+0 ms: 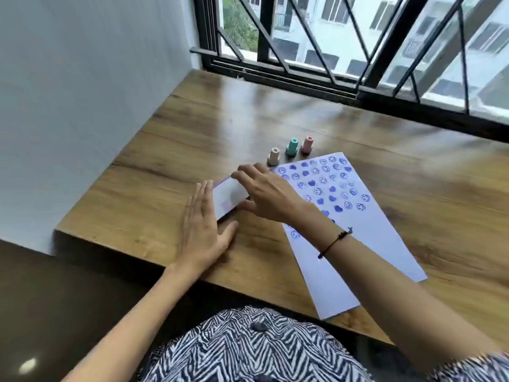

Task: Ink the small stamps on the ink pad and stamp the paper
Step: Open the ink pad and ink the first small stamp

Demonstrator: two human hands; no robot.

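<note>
A white sheet of paper (366,230), covered with blue smiley and heart prints, lies tilted on the wooden table (192,128). Three small stamps stand upright just beyond its far edge: a cream stamp (274,156), a teal stamp (292,146) and a pink stamp (307,144). The ink pad (228,199), a flat box whose white lid faces up, rests left of the paper. My right hand (267,197) has its fingers over the lid's far edge and its thumb at the near side. Flat beside the box's left end lies my left hand (203,230), fingers straight.
A white wall stands close on the left. A barred window runs along the table's far edge. The table's near edge is at my lap, and the dark floor shows at lower left.
</note>
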